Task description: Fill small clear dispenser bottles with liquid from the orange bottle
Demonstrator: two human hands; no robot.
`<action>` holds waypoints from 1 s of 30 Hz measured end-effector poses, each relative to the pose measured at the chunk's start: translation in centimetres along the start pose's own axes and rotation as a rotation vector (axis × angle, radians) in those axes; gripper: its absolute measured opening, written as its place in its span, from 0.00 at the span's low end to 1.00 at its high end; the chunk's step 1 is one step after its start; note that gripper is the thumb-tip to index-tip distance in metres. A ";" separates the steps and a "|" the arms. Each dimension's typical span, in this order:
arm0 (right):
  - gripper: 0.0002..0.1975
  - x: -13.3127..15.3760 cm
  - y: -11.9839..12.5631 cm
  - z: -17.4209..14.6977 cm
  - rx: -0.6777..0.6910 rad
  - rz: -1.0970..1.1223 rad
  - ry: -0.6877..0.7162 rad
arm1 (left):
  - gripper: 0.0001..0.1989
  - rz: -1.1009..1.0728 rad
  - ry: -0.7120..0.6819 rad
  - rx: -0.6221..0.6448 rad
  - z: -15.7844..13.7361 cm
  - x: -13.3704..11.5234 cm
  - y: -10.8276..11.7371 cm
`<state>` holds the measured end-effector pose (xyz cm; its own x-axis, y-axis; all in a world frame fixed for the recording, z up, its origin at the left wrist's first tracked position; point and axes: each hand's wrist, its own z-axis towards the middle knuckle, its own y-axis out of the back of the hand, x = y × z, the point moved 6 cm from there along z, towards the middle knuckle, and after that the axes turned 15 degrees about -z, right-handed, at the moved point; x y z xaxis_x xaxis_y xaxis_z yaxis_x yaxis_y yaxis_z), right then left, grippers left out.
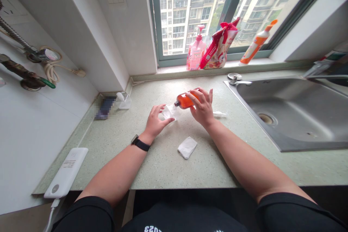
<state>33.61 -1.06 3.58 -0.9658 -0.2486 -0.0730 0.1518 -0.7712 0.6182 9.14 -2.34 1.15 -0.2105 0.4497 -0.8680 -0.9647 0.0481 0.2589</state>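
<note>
Over the worktop [163, 166], your right grip [202, 107] was curled around an orange bottle [185, 100] tipped nearly onto its side, its uncapped mouth toward the clear container [170, 112] at eight o'clock from it. Your left grip [155, 120], thumb and fingers parted to the container's width, held it by the sides. Pouring appeared to be the step in hand, though no stream could be made out; the next move seemingly called for a steady tilt. A folded tissue [187, 148] lay at the container's five o'clock.
</note>
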 end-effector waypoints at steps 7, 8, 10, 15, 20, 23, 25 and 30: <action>0.39 0.1 0.1 0.1 -0.004 -0.001 -0.010 | 0.39 0.003 0.004 0.002 -0.1 0.0 0.0; 0.40 0.1 0.1 0.1 0.004 -0.002 -0.013 | 0.39 0.004 0.008 0.002 -0.1 0.0 0.0; 0.41 0.0 0.0 0.1 0.019 0.001 -0.019 | 0.39 0.004 0.014 0.003 -0.1 0.1 0.0; 0.41 0.0 0.0 0.0 0.003 0.010 -0.012 | 0.39 0.001 0.016 0.004 0.0 0.1 0.0; 0.38 0.1 0.2 0.0 -0.028 0.000 0.003 | 0.39 0.001 0.015 0.002 0.0 0.0 0.0; 0.38 0.2 0.3 0.1 -0.036 0.004 0.005 | 0.39 0.013 0.017 0.002 -0.1 0.0 0.0; 0.38 0.2 0.3 0.0 -0.038 0.010 0.004 | 0.38 0.014 0.005 0.003 0.0 -0.1 0.0; 0.39 0.0 0.1 0.0 -0.018 0.008 -0.002 | 0.37 0.009 -0.003 0.000 0.0 -0.1 0.0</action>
<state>33.58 -1.14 3.63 -0.9650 -0.2537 -0.0662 0.1635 -0.7796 0.6045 9.16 -2.38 1.25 -0.2192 0.4524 -0.8644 -0.9627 0.0439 0.2671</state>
